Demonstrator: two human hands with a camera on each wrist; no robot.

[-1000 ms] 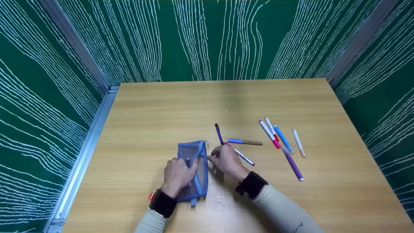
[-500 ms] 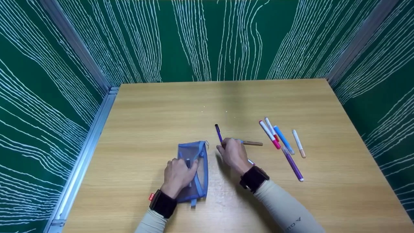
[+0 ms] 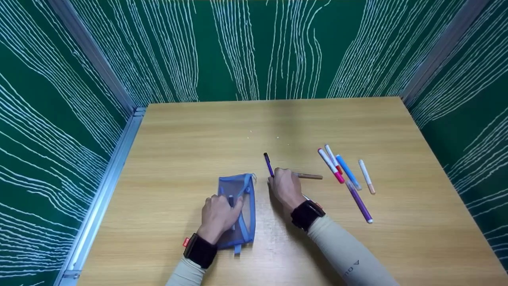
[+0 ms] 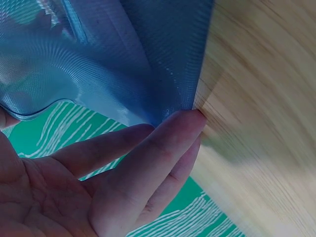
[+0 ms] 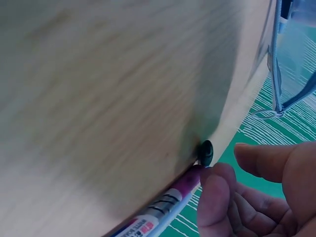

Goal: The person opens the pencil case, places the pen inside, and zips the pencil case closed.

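We had the blue mesh pouch (image 3: 247, 216) lying on the bench (image 3: 190, 139), and right on top of it was the left hand (image 3: 220, 214)! Its fingers gripped the fabric, tips at one edge, thumb laid across the upper side, and just beside that thumb we caught a dark pen (image 3: 231, 201). Up at the pouch's far right corner we spotted a small loop (image 5: 266, 114).

Over to the right of the pouch, near but apart, the right hand (image 3: 285, 186) was down low! We saw the thumb standing off from the bent forefinger, a gap between them, and a white pen (image 5: 153, 217) with its magenta end right at those fingers; whether they touched it, we couldn't tell. Beyond the pouch's far right corner lay a purple pen (image 3: 268, 163) with a black cap, and a brown pen (image 3: 311, 176) poked out past the knuckles, farther right of the pouch.

Well right of the pouch we counted five more: a pink-ended marker (image 3: 330, 163) close beside a red-ended marker (image 3: 331, 155), then a light-blue marker (image 3: 349, 172), a purple marker (image 3: 360, 203) and, farthest from the pouch, a peach-ended marker (image 3: 366, 176).

Way beyond the pouch, our backdrop was a green wall (image 3: 262, 47) streaked with white lines!
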